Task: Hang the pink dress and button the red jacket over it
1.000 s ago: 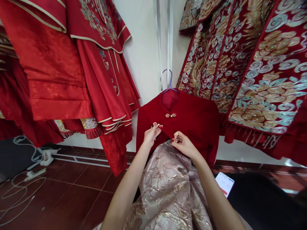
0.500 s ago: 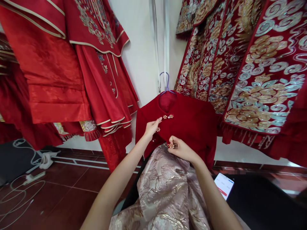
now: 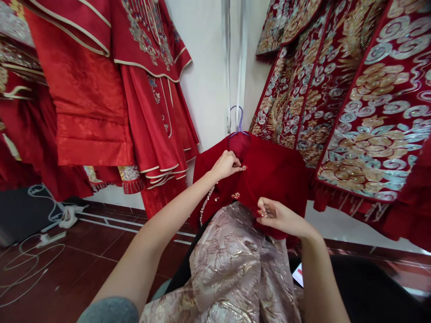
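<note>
A dark red velvet jacket (image 3: 276,170) hangs in front of me on a purple hanger (image 3: 239,117). My left hand (image 3: 227,166) is closed at the jacket's collar, with thumb and fingertips pinched at the gold, beaded top fastener (image 3: 244,168). Lower and to the right, the fingers of my right hand (image 3: 281,216) are curled on the jacket's front edge, with a jewelled fastener (image 3: 261,213) at the fingertips. Between the hands, another beaded fastener (image 3: 235,195) lies exposed on the velvet. Pale pink and gold brocade fabric (image 3: 225,264) is heaped below the jacket.
Red garments with cream piping (image 3: 148,116) hang at the left, and red embroidered panels (image 3: 370,116) at the right. White cables (image 3: 23,269) and a power strip (image 3: 50,239) lie on the tiled floor. A phone (image 3: 298,274) shows partly behind my right forearm.
My left hand has moved up and right to the top fastener at the collar. My right hand has shifted right, drawing the jacket's front edge with it. The view has swung slightly left.
</note>
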The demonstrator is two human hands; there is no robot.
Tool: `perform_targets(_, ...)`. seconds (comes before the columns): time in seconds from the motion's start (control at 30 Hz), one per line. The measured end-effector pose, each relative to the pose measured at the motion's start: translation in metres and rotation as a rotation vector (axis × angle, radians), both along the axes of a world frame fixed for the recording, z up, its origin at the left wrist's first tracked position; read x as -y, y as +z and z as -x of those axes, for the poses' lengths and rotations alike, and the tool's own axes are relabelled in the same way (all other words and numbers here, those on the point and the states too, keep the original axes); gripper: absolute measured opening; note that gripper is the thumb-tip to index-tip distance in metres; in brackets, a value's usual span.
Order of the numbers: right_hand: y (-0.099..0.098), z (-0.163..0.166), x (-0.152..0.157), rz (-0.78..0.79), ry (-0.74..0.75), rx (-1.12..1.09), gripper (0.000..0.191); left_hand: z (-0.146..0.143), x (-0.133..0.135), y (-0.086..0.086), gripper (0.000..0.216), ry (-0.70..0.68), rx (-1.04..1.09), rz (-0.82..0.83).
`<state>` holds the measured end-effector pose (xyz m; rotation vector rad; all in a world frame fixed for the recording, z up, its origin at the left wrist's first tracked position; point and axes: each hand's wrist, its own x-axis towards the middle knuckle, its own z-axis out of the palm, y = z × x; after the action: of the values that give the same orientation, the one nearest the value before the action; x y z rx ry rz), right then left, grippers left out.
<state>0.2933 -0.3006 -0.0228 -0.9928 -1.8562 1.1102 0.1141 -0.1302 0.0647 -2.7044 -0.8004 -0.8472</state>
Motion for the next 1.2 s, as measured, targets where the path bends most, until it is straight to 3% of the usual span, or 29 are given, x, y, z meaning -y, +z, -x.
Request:
perform_targets(0.2, 0.004, -0.015, 0.009, 0.002, -0.057, 0.022, 0.025, 0.007, 0.004, -0.002, 0.019, -0.052, -0.111, -0.057)
perform_targets(0.5, 0.006, -0.02, 0.014, 0.021, -0.075, 0.026, 0.026, 0.001, 0.008, 0.002, 0.014, -0.051, -0.042, 0.011)
perform_targets(0.73, 0.006, -0.005, 0.008, -0.042, -0.127, -0.004, 0.032, -0.005, 0.008, 0.009, 0.009, -0.039, -0.108, 0.028)
perform_targets(0.97, 0.003, 0.008, 0.007, -0.057, -0.057, 0.097, 0.03, 0.0, 0.004, 0.009, 0.01, -0.058, -0.103, -0.013)
perform_targets(1.03, 0.002, 0.011, 0.0, -0.154, -0.168, 0.048, 0.031, 0.002, 0.003, 0.008, 0.011, -0.048, -0.107, -0.04)
perform_targets(1.1, 0.005, 0.015, -0.014, -0.315, -0.374, -0.037, 0.034, 0.003, 0.003, 0.007, 0.011, -0.037, -0.123, -0.071)
perform_targets(1.2, 0.021, 0.028, -0.049, -0.511, -0.626, -0.181, 0.039, 0.001, 0.002, 0.006, 0.015, -0.032, -0.192, -0.132)
